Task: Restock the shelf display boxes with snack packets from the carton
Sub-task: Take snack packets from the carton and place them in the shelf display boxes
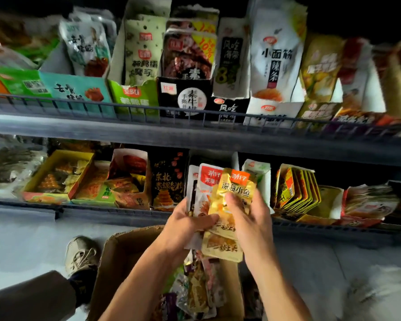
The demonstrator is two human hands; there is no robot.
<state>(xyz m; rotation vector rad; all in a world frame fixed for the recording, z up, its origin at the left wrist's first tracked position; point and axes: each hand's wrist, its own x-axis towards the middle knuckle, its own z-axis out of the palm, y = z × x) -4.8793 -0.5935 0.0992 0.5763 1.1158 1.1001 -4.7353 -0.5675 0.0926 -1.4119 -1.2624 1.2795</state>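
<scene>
Both hands met in front of the lower shelf (102, 215), probably so a bunch of packets could be squared up before going into a display box. The left hand (185, 222) had its fingers and thumb curled round the bunch from the nine o'clock side; the right hand (248, 218) pinched the gold fish-snack packet (237, 193), thumb on its face. At least three packets showed in the bunch: two gold and one white packet (207, 184) with a red top, others possibly hidden behind. The white display box (235, 159) stood just behind, at twelve o'clock from the hands, likely the target. The carton (123, 256) sat open below at six o'clock, with many mixed packets inside, too jumbled to count. Two shelves were in view, and one shoe (81, 253) at eight o'clock.
</scene>
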